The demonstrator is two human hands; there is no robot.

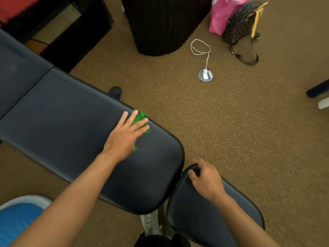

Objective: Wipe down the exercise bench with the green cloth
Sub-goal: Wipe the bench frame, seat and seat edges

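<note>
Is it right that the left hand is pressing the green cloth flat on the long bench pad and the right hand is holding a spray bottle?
Not quite. The head view shows the right hand holds no bottle; it rests empty on the smaller seat pad. The rest is right: the left hand presses the green cloth flat on the long bench pad.

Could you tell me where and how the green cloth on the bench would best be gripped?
Probably from above: the green cloth lies bunched under the left hand near the bench pad's far edge; pinch the raised folds past the fingertips.
</note>
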